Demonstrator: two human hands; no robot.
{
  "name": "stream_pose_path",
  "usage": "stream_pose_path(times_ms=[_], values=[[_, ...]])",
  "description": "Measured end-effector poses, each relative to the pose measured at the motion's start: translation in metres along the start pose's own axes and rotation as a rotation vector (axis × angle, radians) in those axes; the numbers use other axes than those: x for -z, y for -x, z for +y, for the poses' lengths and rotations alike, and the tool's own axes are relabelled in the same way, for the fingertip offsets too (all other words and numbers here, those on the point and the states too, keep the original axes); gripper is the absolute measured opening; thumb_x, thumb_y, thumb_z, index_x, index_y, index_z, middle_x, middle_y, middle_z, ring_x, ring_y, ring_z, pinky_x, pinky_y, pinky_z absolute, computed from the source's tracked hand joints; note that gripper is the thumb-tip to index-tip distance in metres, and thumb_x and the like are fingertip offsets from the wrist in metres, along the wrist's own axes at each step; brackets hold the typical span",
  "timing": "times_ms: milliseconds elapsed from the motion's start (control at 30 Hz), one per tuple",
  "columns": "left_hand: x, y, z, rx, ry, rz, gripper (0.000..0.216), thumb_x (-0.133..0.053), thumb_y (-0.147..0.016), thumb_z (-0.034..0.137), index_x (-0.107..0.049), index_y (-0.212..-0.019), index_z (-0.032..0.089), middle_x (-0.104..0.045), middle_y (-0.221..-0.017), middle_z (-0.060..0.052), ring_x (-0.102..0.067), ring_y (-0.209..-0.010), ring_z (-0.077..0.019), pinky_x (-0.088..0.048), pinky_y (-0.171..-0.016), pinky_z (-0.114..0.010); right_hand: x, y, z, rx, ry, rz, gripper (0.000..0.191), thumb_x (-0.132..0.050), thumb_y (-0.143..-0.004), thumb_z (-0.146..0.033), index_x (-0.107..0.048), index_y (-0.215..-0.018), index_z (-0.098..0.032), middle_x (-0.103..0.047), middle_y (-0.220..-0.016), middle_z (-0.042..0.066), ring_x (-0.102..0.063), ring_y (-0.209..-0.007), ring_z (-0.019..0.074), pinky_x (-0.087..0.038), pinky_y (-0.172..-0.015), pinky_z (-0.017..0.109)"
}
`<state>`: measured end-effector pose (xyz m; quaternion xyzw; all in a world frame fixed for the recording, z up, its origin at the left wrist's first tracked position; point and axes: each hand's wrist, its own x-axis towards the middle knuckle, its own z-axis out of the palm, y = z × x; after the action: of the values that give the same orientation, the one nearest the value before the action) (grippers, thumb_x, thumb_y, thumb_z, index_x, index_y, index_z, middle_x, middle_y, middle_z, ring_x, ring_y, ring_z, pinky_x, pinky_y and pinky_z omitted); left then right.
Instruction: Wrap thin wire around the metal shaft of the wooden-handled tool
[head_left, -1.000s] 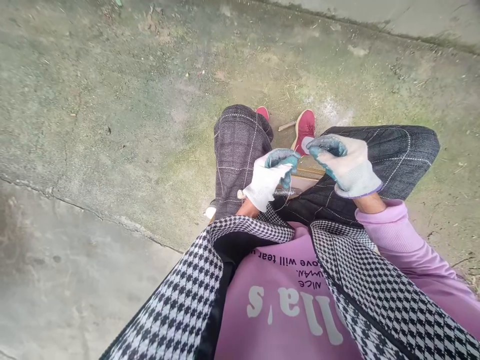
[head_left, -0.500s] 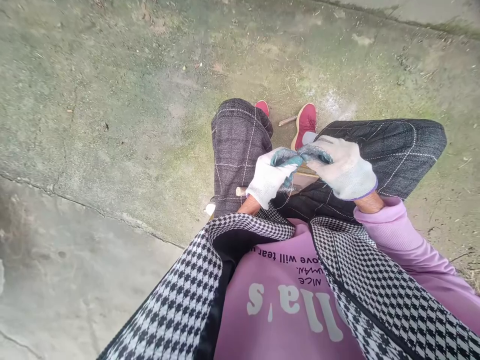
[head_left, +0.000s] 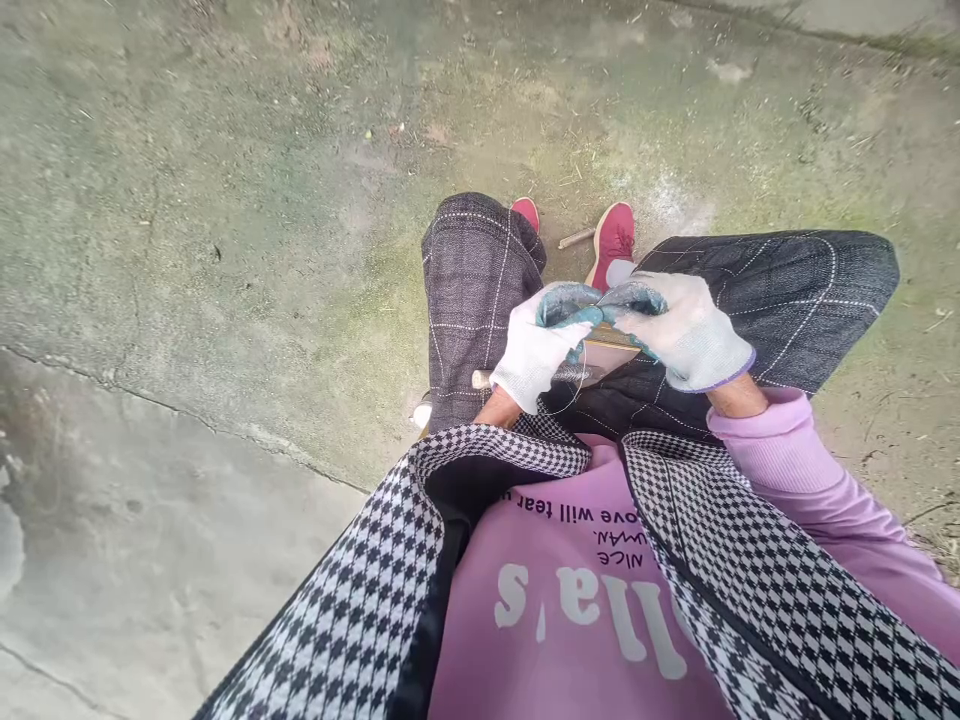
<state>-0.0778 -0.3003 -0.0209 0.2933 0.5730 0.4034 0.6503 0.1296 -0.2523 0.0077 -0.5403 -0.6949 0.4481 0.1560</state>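
My left hand [head_left: 532, 345], in a white knitted glove with blue-green coated fingers, is closed in a pinch above my lap. A thin pale wire [head_left: 583, 388], possibly thread, loops down from its fingers. My right hand [head_left: 686, 330], gloved alike, pinches from the other side, its fingertips meeting the left ones where a fine strand passes between them. Under my left wrist lies a pale wooden rod [head_left: 481, 380]; its middle is hidden by the glove. A flat brown piece with a yellowish edge [head_left: 611, 345] sits below the hands, partly covered.
My knees in dark checked trousers [head_left: 795, 290] spread on both sides. Red shoes [head_left: 616, 235] rest on the mossy concrete ground [head_left: 262, 200], and a short stick [head_left: 576, 239] lies between them. A crack [head_left: 180, 408] crosses the concrete at the left.
Both hands stay together over the lap. The right hand's fingers have turned slightly downward, and the left fingers have shifted a little; the wire loop still hangs.
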Motion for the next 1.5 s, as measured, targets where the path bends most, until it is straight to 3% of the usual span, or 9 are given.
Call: stream_pose_path(times_ms=[167,433,700,900,1000,1167,1367,1500], values=[[0.0,-0.001,0.002,-0.027,0.006,-0.025,0.02,-0.096,-0.089,0.031,-0.084,-0.102,0.021,-0.082,-0.087,0.001,-0.061,-0.059,-0.0099,-0.053,-0.055,-0.024,-0.004,-0.001,0.003,-0.029,-0.076,-0.012,0.011,-0.075,-0.096,-0.032,-0.083,-0.089,-0.035,-0.092,-0.1,0.005,-0.087,-0.095,0.0353,-0.075,-0.098,0.058],[-0.001,0.0,0.005,-0.026,0.035,-0.045,0.017,-0.09,-0.087,0.027,-0.081,-0.1,0.021,-0.081,-0.086,0.002,-0.056,-0.056,-0.0085,-0.049,-0.055,-0.024,0.0,0.0,0.005,0.04,-0.005,-0.013,0.014,-0.077,-0.101,-0.027,-0.086,-0.093,-0.034,-0.091,-0.098,0.005,-0.087,-0.091,0.0343,-0.076,-0.089,0.054],[-0.005,0.0,0.005,-0.01,0.002,-0.006,0.015,-0.089,-0.086,0.022,-0.077,-0.094,0.021,-0.077,-0.081,0.003,-0.06,-0.062,-0.0099,-0.05,-0.059,-0.024,0.002,0.004,-0.004,-0.001,0.17,-0.005,0.012,-0.081,-0.101,-0.024,-0.088,-0.097,-0.033,-0.091,-0.102,0.006,-0.087,-0.094,0.034,-0.073,-0.092,0.052],[-0.008,0.001,0.016,0.2,0.087,0.032,0.017,-0.088,-0.099,0.025,-0.072,-0.094,0.021,-0.065,-0.07,0.005,-0.048,-0.048,-0.0069,-0.038,-0.048,-0.024,-0.013,0.016,-0.016,-0.035,0.198,0.163,0.012,-0.08,-0.104,-0.027,-0.084,-0.115,-0.028,-0.089,-0.109,0.008,-0.085,-0.099,0.0335,-0.072,-0.094,0.052],[-0.006,0.001,0.018,0.216,0.14,0.047,0.022,-0.091,-0.1,0.029,-0.071,-0.093,0.021,-0.062,-0.069,0.005,-0.05,-0.048,-0.0072,-0.038,-0.047,-0.024,-0.02,0.018,-0.014,0.065,0.306,0.212,0.019,-0.074,-0.108,-0.027,-0.083,-0.125,-0.029,-0.087,-0.114,0.01,-0.082,-0.1,0.0329,-0.07,-0.092,0.051],[-0.004,0.001,0.016,0.228,0.17,0.047,0.03,-0.095,-0.094,0.036,-0.069,-0.093,0.022,-0.063,-0.07,0.005,-0.053,-0.05,-0.0083,-0.04,-0.047,-0.023,-0.017,0.016,-0.002,0.215,0.481,0.102,0.032,-0.066,-0.11,-0.026,-0.081,-0.138,-0.027,-0.083,-0.119,0.008,-0.078,-0.096,0.0274,-0.061,-0.08,0.04],[-0.003,0.001,0.016,0.23,0.114,0.007,0.03,-0.094,-0.092,0.038,-0.068,-0.09,0.022,-0.06,-0.066,0.006,-0.05,-0.048,-0.0082,-0.04,-0.048,-0.024,-0.006,0.011,0.001,0.267,0.549,0.045,0.022,-0.064,-0.109,-0.026,-0.082,-0.122,-0.026,-0.079,-0.111,0.009,-0.073,-0.09,0.0264,-0.052,-0.075,0.039],[0.0,0.003,0.012,0.154,0.034,-0.049,0.025,-0.09,-0.094,0.038,-0.07,-0.09,0.023,-0.064,-0.069,0.004,-0.052,-0.05,-0.0106,-0.043,-0.049,-0.026,0.001,0.006,-0.001,0.269,0.464,-0.006,0.024,-0.063,-0.111,-0.033,-0.084,-0.116,-0.023,-0.084,-0.112,0.012,-0.076,-0.091,0.0293,-0.055,-0.076,0.042]])
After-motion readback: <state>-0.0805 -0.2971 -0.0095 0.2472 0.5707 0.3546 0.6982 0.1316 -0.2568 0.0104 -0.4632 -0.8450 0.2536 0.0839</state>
